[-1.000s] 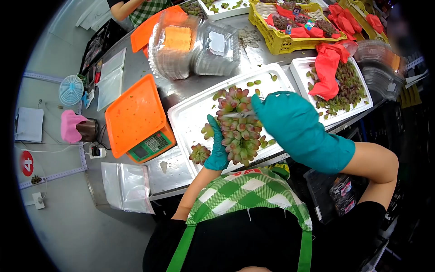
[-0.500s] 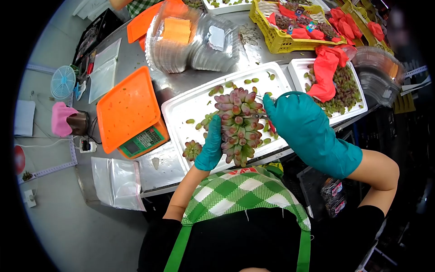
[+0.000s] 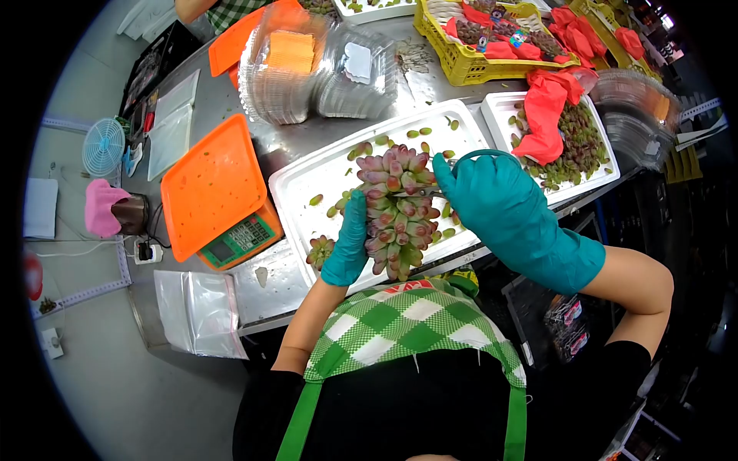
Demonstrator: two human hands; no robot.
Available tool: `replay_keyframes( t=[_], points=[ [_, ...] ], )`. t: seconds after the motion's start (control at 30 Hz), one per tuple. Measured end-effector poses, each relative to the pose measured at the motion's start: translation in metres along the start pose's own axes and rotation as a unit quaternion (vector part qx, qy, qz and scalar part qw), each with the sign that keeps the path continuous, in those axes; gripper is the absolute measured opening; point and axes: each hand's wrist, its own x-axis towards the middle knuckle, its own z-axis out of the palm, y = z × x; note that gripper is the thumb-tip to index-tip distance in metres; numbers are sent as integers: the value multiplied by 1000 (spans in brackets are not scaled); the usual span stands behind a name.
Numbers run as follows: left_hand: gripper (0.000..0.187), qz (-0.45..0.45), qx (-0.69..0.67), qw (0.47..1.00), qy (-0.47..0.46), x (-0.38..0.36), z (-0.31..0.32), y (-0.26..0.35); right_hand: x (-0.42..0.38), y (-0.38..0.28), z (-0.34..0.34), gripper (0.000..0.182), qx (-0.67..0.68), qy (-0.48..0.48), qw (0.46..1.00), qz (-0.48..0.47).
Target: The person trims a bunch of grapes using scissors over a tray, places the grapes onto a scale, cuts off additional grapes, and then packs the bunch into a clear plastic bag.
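Gloved in teal, my left hand [image 3: 347,244] is closed round the left side of a large reddish-green succulent cluster [image 3: 398,230], over the front of a white foam tray [image 3: 296,223]. My right hand [image 3: 492,200], in the same kind of glove, is closed on the handles of metal scissors [image 3: 419,194]; their blades reach in among the plant's rosettes, and the tips are hidden by leaves. Loose green leaves and a small rosette [image 3: 320,252] lie in the tray beside my left hand.
An orange-topped scale [image 3: 215,188] stands left of the tray, clear plastic containers [image 3: 284,69] behind it. At the right are a second white tray [image 3: 607,173] with leaves and red cloth, and a yellow crate [image 3: 461,65]. Another person's arm [image 3: 192,9] shows at top left.
The scissor blades now show between the rosettes, and my right hand has moved slightly left. The whole view has shifted a little. My left hand still holds the cluster.
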Motion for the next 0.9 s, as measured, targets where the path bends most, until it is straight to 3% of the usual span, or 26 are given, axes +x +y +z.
replay_keyframes(
  t=[0.23, 0.33, 0.43, 0.57, 0.67, 0.77, 0.9],
  points=[
    [65, -6, -47, 998, -34, 6, -7, -7, -3, -4, 3, 40, 46, 3, 999, 13],
    [81, -5, 12, 999, -31, 4, -2, -5, -5, 3, -3, 41, 75, -6, 997, 18],
    [83, 1, -23, 999, -46, 3, 4, 0, -11, 13, -9, 45, 91, -8, 995, 30],
    [75, 37, -88, 993, -75, 3, -2, -1, -24, 16, -6, 52, 127, -31, 989, 68],
    [77, 61, -102, 990, -73, 3, -7, -2, -35, 15, 12, 42, 335, 5, 932, 136],
    [75, 64, -137, 985, -79, 4, -9, 2, -53, -3, 59, 54, 346, -61, 914, 200],
    [69, 77, -172, 980, -58, 7, -7, 7, -56, -16, 68, 44, 469, -120, 830, 278]
  ],
)
